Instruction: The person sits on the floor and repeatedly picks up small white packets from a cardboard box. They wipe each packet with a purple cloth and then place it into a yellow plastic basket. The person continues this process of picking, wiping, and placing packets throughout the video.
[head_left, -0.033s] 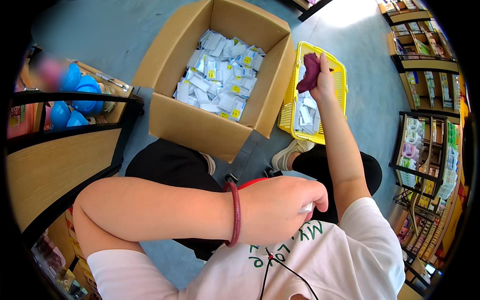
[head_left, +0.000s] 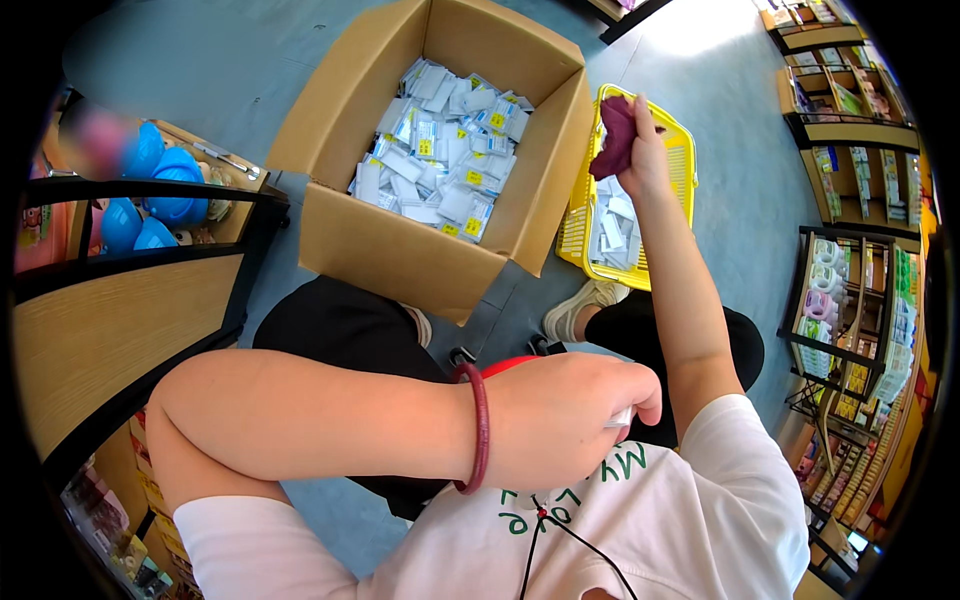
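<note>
Two hands, both busy, and the gap between them is the thing to watch! The left hand (head_left: 570, 415) crosses the body, knuckles up, its grip curled round a small white tag (head_left: 620, 418). Just one end peeks out between the fingers, pointing right and slightly away from the body; the rest is buried in the fist, so there's no reading its full long axis.

And way out beyond it, further from the body and a little to the right, there's the cloth (head_left: 613, 135), dark maroon, pinched in the grip of the right hand (head_left: 645, 160). Fingers closed firmly on it, the bulk of it bunched to the left of the fingers, its longer side running roughly away from the body. So cloth and tag are well apart, one at full reach, one tucked in close to the shirt.

Underneath, the yellow basket (head_left: 682, 165) sits on the floor (head_left: 720, 100), the cloth above its far left corner, more loose tags (head_left: 615, 225) showing towards its near edge. The right hand is the nearer one here, no contest: it's over the basket, while the left is well short of the basket's near edge. Left of the basket, the box (head_left: 400, 250), a great heap (head_left: 430, 140) of tags inside!
</note>
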